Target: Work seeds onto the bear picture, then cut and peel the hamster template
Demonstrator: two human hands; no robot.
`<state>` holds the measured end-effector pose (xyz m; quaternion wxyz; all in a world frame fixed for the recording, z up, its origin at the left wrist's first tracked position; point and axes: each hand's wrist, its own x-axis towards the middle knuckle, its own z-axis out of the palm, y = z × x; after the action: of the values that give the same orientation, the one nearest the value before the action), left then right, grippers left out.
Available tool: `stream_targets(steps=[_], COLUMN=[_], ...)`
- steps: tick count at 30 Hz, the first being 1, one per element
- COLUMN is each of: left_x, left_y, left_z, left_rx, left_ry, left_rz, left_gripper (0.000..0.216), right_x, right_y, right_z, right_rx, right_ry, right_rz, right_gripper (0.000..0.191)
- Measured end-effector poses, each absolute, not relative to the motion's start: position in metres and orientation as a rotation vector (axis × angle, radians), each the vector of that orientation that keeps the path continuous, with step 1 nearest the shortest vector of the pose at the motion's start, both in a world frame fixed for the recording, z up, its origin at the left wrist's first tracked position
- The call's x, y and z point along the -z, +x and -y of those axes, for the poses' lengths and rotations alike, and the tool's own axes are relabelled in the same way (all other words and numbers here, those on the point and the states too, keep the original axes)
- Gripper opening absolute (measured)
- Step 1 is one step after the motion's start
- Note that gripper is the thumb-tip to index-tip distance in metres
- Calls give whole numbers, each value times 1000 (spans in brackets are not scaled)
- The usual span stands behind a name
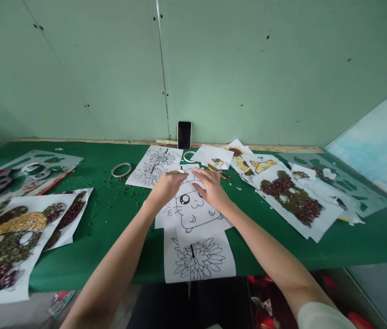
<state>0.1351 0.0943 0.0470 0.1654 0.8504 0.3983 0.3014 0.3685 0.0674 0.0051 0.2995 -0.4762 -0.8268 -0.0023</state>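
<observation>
A cartoon line drawing (193, 208) on white paper lies in front of me, over sheets with flower outlines. My left hand (168, 183) rests at its upper left, fingers bent together and pointing inward; whatever they may pinch is hidden. My right hand (211, 185) lies over the drawing's upper right, fingers stretched out and thumb apart. The fingertips of both hands come close together near the paper's top. Below, a flower outline sheet (200, 262) hangs slightly over the table's front edge. Just past my right hand is a yellow-and-black cutter (219, 171).
A phone (184, 135) leans against the wall. A tape roll (121, 170) and scattered green beans (111, 194) lie left on the green table (104, 242). Bean-covered pictures (11, 237) are at far left, another bean picture (291, 198) at right. A stencil sheet (368, 187) lies beyond.
</observation>
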Motion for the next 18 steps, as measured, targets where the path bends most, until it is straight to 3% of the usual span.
stream_targets(steps=[4, 10, 15, 18], left_x=[-42, -23, -9, -6], left_y=[118, 88, 97, 105], left_z=[-107, -124, -121, -122], left_rx=[-885, -684, -448, -421], left_ry=[2334, 2154, 2094, 2311], left_rz=[-1564, -1996, -2191, -1963], left_gripper=[52, 74, 65, 65], right_x=[-3, 3, 8, 9], right_y=[369, 362, 359, 359], right_z=[-68, -65, -61, -59], right_rx=[22, -11, 24, 22], right_ry=[-1285, -1167, -1157, -1161], right_rz=[2153, 2522, 2601, 2613], right_gripper=[47, 38, 44, 47])
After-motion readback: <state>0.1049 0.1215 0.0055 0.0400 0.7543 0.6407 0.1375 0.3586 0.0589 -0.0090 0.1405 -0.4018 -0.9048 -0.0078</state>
